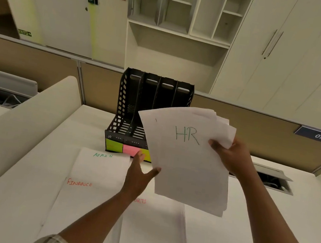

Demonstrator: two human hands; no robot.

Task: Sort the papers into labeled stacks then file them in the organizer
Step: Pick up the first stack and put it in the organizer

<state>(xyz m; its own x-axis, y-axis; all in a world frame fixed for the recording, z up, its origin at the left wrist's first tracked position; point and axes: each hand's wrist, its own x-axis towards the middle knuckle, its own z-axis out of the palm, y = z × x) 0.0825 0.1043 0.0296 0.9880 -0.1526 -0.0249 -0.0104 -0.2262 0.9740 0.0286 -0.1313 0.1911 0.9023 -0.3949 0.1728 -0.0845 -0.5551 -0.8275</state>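
Note:
My right hand (231,155) grips a fanned stack of white papers (187,160) by its right edge, held in the air; the top sheet reads "HR" in green. My left hand (139,172) is spread open just left of the stack's lower left edge, thumb touching or nearly touching it. On the desk lie three paper stacks: "ADMIN" (100,166), "FINANCE" (81,199) and one with red letters partly hidden by my left arm (152,228). Behind them stands a black slotted file organizer (135,105) with green, pink and yellow sticky labels (122,148) on its front, partly hidden by the HR stack.
The white desk (21,183) ends at a tan partition (259,125) carrying a blue "015" sign (320,136). An open cable hatch (273,181) sits at the right. A curved white divider (31,118) rises at the left. Cabinets and shelves stand beyond.

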